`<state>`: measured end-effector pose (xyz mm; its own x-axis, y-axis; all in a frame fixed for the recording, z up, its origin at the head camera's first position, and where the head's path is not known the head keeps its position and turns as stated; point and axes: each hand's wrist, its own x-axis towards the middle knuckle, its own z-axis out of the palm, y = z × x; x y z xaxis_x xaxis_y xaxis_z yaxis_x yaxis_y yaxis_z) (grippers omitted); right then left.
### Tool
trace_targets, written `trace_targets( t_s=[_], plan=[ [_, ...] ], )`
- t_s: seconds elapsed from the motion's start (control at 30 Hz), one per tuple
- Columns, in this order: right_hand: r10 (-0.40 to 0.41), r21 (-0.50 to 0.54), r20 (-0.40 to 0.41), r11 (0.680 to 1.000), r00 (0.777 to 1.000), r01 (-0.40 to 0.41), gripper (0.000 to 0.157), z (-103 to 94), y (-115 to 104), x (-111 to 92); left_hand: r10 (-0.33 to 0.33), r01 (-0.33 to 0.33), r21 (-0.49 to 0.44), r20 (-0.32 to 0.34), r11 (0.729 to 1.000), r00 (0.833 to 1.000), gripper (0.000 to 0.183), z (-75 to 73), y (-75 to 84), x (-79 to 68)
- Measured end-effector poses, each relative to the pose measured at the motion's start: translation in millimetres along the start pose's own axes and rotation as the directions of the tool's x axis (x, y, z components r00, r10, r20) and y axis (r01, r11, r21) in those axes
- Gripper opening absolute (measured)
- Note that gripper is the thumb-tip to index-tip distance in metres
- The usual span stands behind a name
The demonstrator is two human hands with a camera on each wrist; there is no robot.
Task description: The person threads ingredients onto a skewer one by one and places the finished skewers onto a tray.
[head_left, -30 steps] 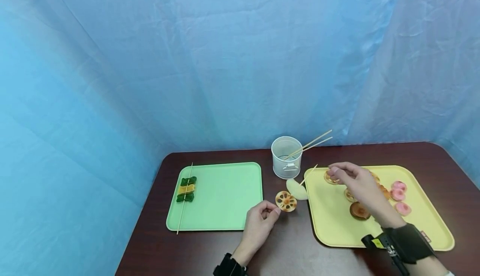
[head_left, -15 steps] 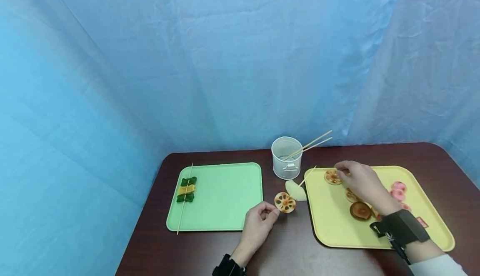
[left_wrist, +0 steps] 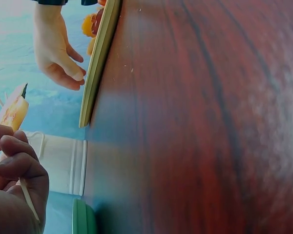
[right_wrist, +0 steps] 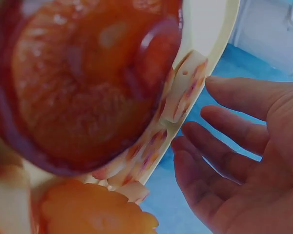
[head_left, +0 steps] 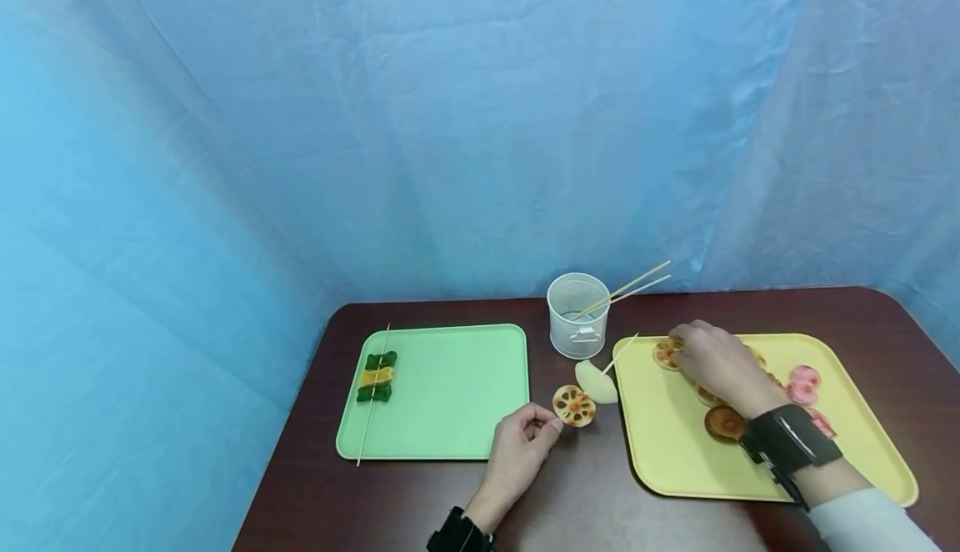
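My left hand [head_left: 520, 456] pinches a wooden skewer above the table between the trays. Threaded on it are a browned lotus root slice [head_left: 574, 406], close to the fingertips, and a pale green slice [head_left: 597, 383] beyond it. In the left wrist view the skewer's lower end [left_wrist: 28, 199] sticks out below my fingers. My right hand [head_left: 718, 364] reaches over the yellow tray [head_left: 675, 469], fingers loosely bent. The right wrist view shows its thumb tip at the edge of another lotus root slice [right_wrist: 188, 87], with the fingers apart and nothing gripped.
On the green tray [head_left: 457, 402] lies a skewer of green and yellow pieces [head_left: 377, 377]. A white bucket [head_left: 577, 327] holding skewers stands behind. The yellow tray also carries a brown mushroom cap [head_left: 724, 424], pink pieces [head_left: 804, 385] and an orange scalloped piece [right_wrist: 95, 209].
My right hand has shifted slightly over the yellow tray and its wrist has turned, the fingers now at the back-left lotus slice. My left hand keeps the skewer nearly still.
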<state>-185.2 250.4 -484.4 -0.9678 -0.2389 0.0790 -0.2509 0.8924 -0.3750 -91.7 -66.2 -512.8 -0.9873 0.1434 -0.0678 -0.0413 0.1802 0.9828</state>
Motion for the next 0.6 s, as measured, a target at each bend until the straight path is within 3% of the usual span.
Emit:
trace_targets(
  t_s=[0.43, 0.6],
  plan=[
    [-0.015, -0.044, 0.043, 0.999, 0.999, 0.017, 0.034, 2.7, 0.8, 1.8, -0.005, 0.005, 0.004, 0.003, 1.0, 1.0, 0.012, 0.9, -1.2, 0.6],
    [-0.055, -0.078, -0.003, 0.995, 0.998, 0.055, 0.032, 3.8, 1.2, 0.9, -0.002, 0.002, 0.005, -0.006, 1.0, 1.0, 0.01, 0.6, -2.1, 0.3]
  ],
)
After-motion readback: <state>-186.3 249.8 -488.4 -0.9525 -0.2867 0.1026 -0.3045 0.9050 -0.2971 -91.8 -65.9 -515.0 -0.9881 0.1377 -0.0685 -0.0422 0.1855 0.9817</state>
